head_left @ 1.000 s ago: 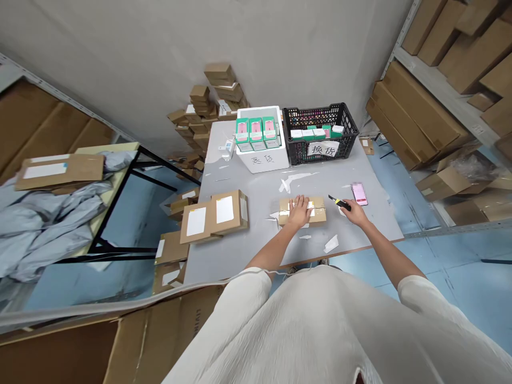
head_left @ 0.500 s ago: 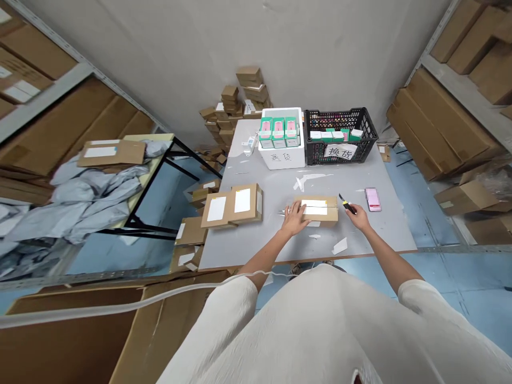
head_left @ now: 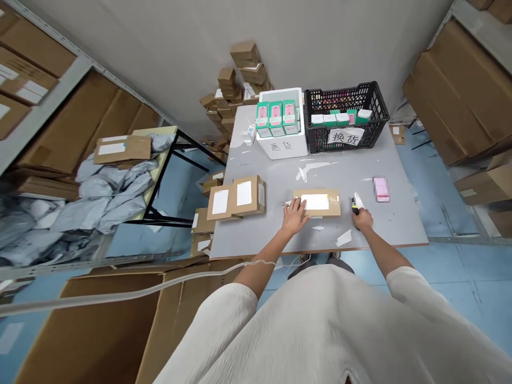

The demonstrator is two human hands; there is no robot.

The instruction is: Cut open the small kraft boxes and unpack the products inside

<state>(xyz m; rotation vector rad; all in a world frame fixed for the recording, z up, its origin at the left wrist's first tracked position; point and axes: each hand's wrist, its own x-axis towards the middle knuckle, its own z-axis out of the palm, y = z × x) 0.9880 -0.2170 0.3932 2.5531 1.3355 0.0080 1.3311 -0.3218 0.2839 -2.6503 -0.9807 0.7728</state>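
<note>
A small brown cardboard box with a white label lies on the grey table in front of me. My left hand rests on its left end, fingers spread over the cardboard and the label's edge. To the right of the box, low over the tabletop, my right hand is closed around a black and yellow utility knife. A white paper scrap shows right beside the knife. Whether the blade is out, I cannot tell. Farther right lies a pink phone-like item.
Two labelled boxes sit at the table's left. Behind are a white foam bin of green-and-pink packages and a black crate. Paper scraps dot the tabletop. A large open carton and a white cable are at lower left.
My right hand has moved the knife away from the box's right end and down toward the table. My left hand stays on the box. The view has shifted slightly.
</note>
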